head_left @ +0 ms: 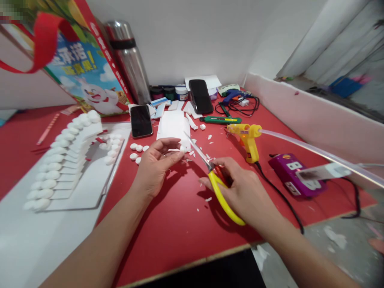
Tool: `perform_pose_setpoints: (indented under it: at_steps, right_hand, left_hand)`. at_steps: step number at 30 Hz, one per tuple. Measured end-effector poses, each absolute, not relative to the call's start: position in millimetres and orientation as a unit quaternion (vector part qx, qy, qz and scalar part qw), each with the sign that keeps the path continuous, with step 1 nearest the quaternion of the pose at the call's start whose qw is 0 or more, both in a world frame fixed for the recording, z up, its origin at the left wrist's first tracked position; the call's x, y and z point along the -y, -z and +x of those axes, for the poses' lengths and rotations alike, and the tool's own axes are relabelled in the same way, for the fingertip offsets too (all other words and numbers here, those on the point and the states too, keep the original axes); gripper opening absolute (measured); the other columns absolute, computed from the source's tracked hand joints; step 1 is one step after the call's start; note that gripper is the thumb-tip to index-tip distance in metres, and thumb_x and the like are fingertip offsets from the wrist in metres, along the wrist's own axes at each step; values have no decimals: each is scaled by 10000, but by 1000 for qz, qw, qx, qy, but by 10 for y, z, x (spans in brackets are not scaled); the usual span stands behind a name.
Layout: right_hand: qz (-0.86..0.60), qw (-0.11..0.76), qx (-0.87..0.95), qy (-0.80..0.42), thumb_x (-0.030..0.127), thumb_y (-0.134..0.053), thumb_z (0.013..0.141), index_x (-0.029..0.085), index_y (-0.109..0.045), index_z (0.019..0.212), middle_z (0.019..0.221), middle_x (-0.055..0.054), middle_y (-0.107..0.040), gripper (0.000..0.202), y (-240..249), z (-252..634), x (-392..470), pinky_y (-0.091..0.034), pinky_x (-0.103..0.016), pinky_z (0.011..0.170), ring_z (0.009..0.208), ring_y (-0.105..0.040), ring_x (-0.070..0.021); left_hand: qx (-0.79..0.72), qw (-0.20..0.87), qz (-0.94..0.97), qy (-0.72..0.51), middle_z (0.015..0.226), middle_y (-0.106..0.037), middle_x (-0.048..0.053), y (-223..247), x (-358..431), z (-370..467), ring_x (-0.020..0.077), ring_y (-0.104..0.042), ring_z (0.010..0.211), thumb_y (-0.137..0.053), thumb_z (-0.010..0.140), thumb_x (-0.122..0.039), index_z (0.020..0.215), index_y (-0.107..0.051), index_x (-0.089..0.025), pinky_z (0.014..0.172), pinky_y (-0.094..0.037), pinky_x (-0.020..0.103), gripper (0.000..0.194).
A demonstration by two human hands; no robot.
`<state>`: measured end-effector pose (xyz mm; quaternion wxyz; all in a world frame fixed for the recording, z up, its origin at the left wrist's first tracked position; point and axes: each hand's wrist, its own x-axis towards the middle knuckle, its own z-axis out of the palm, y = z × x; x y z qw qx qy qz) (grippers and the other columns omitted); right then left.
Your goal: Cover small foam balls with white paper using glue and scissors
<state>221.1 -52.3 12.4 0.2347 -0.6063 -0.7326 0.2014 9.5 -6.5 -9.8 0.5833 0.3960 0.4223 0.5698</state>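
My left hand (157, 164) pinches a small white piece (183, 148) between thumb and fingers over the middle of the red table. In my right hand (240, 186) are scissors (223, 200) with yellow and red handles, their blades pointing up and left, beside the white piece. White scraps (208, 199) lie around and below the blades. Several white oval pieces (133, 157) rest just left of my left hand. Behind the hands lies a white sheet (172, 124). A white stair-like model (75, 172), edged with rounded white pieces, stands at the left.
A yellow glue gun (247, 140) with a long clear stick lies right, near a purple box (295, 176). Behind are two phones (141, 121), a green tool (223, 120), small jars (181, 94), a steel flask (132, 66) and a printed bag (90, 76). The table's front edge (192, 265) is near.
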Motion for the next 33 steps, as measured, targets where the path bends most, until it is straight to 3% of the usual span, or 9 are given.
perform_pose_setpoints:
  at_steps: [6, 14, 20, 26, 33]
  right_hand:
    - [-607, 249, 716, -240, 625, -670, 853, 231, -513, 1156, 690, 28, -613, 521, -266, 2266, 435, -382, -262, 484, 484, -534, -159]
    - [-552, 234, 785, -157, 522, -709, 862, 194, -519, 1181, 1030, -100, -676, 495, -202, 2288, 420, -493, -326, 710, 864, -676, -252]
    - [-519, 214, 821, -103, 557, -704, 857, 187, -532, 1186, 1005, -98, -653, 524, -162, 2318, 403, -502, -363, 725, 819, -661, -260]
    - [-508, 200, 834, -84, 592, -689, 861, 183, -543, 1210, 1045, -127, -667, 557, -139, 2331, 411, -518, -386, 742, 888, -687, -298]
    - [-506, 215, 831, -86, 614, -670, 874, 185, -558, 1190, 1019, -113, -685, 544, -97, 2315, 396, -527, -376, 722, 852, -698, -283]
  left_hand:
    - [-402, 625, 335, -578, 932, -750, 19, 28, 59, 98, 125, -731, 827, -861, 688, -129, 964, -780, -194, 812, -584, 234, 295]
    - [-380, 668, 281, -575, 846, -753, 6, 25, 41, 59, 92, -714, 750, -862, 703, -138, 926, -794, -182, 752, -574, 187, 237]
    - [-361, 692, 265, -566, 782, -767, 32, 29, 43, 59, 116, -724, 727, -869, 697, -131, 833, -776, -135, 709, -588, 194, 165]
    - [-359, 694, 262, -566, 840, -781, 52, 27, 45, 58, 118, -724, 743, -866, 695, -135, 899, -794, -104, 716, -597, 188, 219]
    - [-351, 724, 237, -544, 753, -751, 66, 14, 45, 36, 121, -704, 671, -835, 682, -104, 860, -779, -68, 659, -598, 182, 190]
